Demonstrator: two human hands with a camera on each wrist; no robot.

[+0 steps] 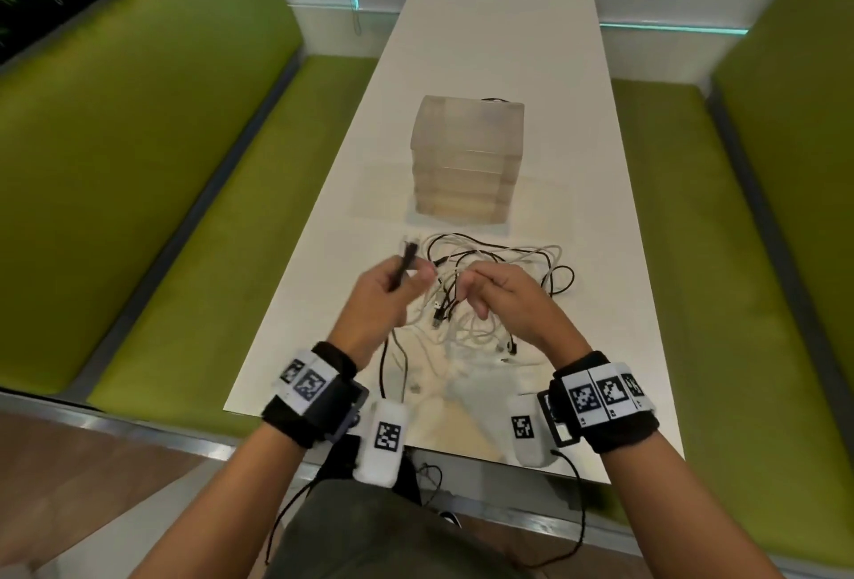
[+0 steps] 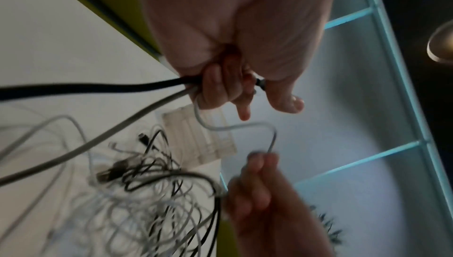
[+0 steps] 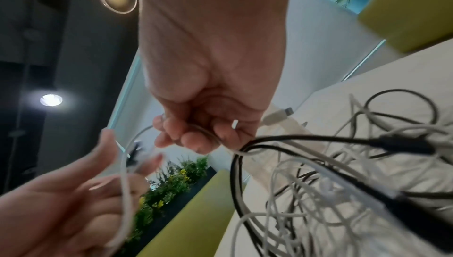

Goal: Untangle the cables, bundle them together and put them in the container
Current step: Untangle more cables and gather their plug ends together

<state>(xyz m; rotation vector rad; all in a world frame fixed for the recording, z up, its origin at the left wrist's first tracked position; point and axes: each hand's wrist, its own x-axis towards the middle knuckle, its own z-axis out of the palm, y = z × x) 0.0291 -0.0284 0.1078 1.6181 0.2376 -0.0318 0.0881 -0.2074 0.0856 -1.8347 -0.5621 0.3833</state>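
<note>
A tangle of black and white cables [image 1: 499,282] lies on the white table [image 1: 499,70] in front of me. My left hand [image 1: 393,287] is raised over its left side and grips a black cable and a white cable [image 2: 137,94] together in curled fingers [image 2: 215,90]. My right hand [image 1: 503,296] hovers over the middle of the tangle and pinches a thin white cable [image 2: 245,125] that runs across to the left hand. In the right wrist view that hand's fingers [image 3: 191,137] curl round the white strand. A translucent plastic container [image 1: 466,157] stands just behind the cables.
Green padded benches [image 1: 175,171] run along both sides of the narrow table. A white wall with a teal light strip [image 1: 670,28] closes the far end. Plants [image 3: 176,180] sit behind the left bench. Cable ends [image 1: 393,375] trail toward the near table edge.
</note>
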